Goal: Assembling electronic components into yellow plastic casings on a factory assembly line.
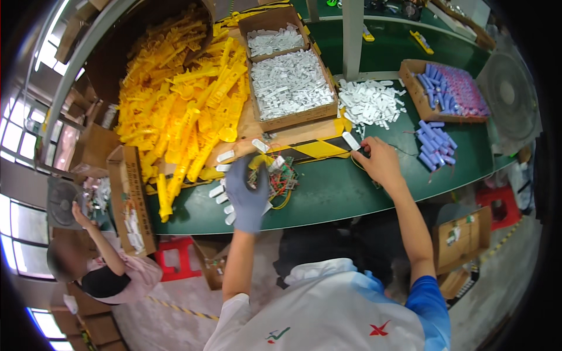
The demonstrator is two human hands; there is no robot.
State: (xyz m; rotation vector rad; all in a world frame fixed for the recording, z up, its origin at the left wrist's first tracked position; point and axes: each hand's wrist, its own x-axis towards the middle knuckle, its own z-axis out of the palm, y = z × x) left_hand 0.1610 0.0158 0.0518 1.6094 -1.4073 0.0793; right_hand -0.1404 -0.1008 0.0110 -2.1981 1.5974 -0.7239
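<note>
My left hand (247, 190), in a grey glove and blurred, hangs over the near edge of the bench beside a tangle of small circuit boards with wires (285, 177). Its fingers curl downward, and what they hold, if anything, does not show. Several white plastic pieces (218, 192) lie around it. My bare right hand (380, 164) is closed, thumb and fingertips pinching the lower end of a white oblong plastic piece (350, 141) by the striped board edge (319, 149). A thin dark wire runs near these fingers.
Yellow plastic parts (187, 117) heap up at the left. A cardboard box of white pieces (293, 85) stands behind, with a loose white pile (370, 102) beside it. Purple cylindrical cells (436, 145) lie right, near their box (417, 105). Another person (114, 263) sits at left.
</note>
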